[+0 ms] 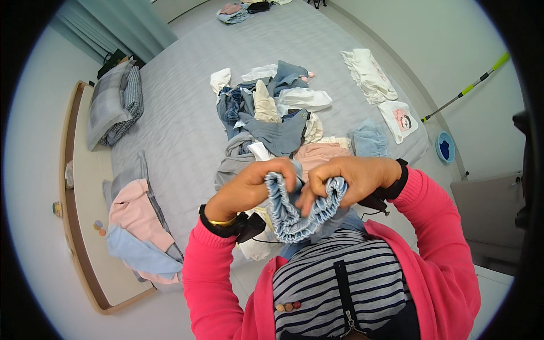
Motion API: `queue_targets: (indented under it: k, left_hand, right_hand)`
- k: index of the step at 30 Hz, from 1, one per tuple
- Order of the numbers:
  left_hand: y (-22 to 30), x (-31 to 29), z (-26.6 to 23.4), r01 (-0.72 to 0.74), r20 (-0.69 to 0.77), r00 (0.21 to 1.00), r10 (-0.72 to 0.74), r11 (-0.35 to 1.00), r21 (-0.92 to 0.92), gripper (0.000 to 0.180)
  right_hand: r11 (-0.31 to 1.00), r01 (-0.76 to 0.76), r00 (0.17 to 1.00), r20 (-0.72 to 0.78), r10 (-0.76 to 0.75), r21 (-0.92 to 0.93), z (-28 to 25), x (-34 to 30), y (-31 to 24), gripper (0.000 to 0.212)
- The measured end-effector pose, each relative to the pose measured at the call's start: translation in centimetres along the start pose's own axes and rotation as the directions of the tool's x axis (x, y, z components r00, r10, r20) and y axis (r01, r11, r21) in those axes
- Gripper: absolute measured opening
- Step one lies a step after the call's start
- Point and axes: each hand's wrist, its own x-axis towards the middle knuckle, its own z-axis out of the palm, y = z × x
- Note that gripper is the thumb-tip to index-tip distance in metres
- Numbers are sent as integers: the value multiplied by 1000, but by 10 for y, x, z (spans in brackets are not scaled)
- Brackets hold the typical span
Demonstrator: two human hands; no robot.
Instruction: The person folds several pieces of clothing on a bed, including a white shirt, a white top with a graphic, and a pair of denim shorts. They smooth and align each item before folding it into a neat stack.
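One denim garment (283,224), waistband gripped by curled left hand (252,182) and right hand (358,177); seemingly done: white garments (369,76), bed's (181,93) right edge; pending: loose heap (271,133), mid-bed.

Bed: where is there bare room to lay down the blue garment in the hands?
The bed is bare in a broad stretch between the plaid pillow and the central clothes pile, and beyond that pile toward the far clothes. A narrower gap separates the pile from the ruffled white garment. Crowded: just ahead of the left hand and right hand.
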Motion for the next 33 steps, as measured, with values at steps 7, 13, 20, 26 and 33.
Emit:
queue_targets:
  k: [7, 13, 20, 26, 33]
  left_hand:
    - [-1, 20, 5, -18, -61, 998, 15, 998, -55, 24]
    - [-21, 28, 8, 24, -266, 964, 10, 992, 126, 42]
    - [-69, 1, -14, 86, -617, 785, -55, 996, 21, 17]
    - [-131, -46, 11, 368, -723, 515, -460, 881, -298, 28]
    - [-121, -41, 34, 110, -948, 315, 52, 990, 91, 10]
  right_hand:
    - [743, 113, 872, -293, -392, -659, -2, 10, -7, 33]
    - [644, 64, 796, -351, -494, -762, -14, 16, 4, 50]
    - [915, -61, 684, -684, -252, -398, -27, -3, 31, 36]
    - [957, 283, 332, -929, -163, -67, -45, -29, 35, 38]
    - [906, 414, 232, -952, -198, -88, -43, -23, 31, 41]
